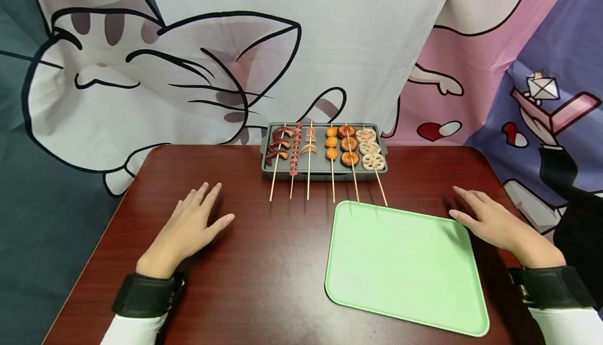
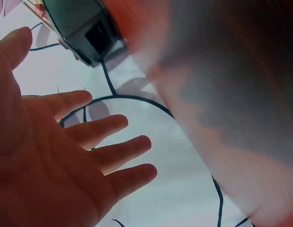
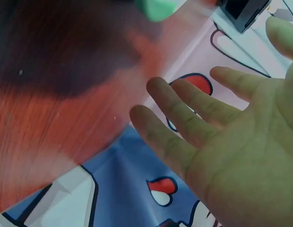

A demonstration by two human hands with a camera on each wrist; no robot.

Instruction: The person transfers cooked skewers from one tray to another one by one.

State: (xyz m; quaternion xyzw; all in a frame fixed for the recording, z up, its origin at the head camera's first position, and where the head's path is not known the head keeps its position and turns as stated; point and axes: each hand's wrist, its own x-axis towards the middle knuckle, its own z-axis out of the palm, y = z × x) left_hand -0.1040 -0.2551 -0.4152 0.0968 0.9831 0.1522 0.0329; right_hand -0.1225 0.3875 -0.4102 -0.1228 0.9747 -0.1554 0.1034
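Note:
My left hand [image 1: 190, 224] lies flat on the dark wooden table [image 1: 264, 261], fingers spread and holding nothing; the left wrist view shows its open palm [image 2: 52, 161]. My right hand [image 1: 490, 219] rests flat beside the right edge of an empty light-green tray [image 1: 405, 261], its palm [image 3: 241, 161] likewise bare. At the table's far edge stands a grey grill pan [image 1: 324, 169] holding several skewers: octopus [image 1: 279, 147], small sausages [image 1: 296, 148], orange balls [image 1: 332, 144], mushrooms [image 1: 349, 146] and lotus-root slices [image 1: 370, 148]. Their sticks point toward me.
A cartoon-cat cloth [image 1: 188, 73] hangs behind the table. The grill's dark corner [image 2: 85, 33] shows in the left wrist view, and a corner of the green tray [image 3: 158, 8] in the right wrist view. Black straps [image 1: 146, 295] wrap both wrists.

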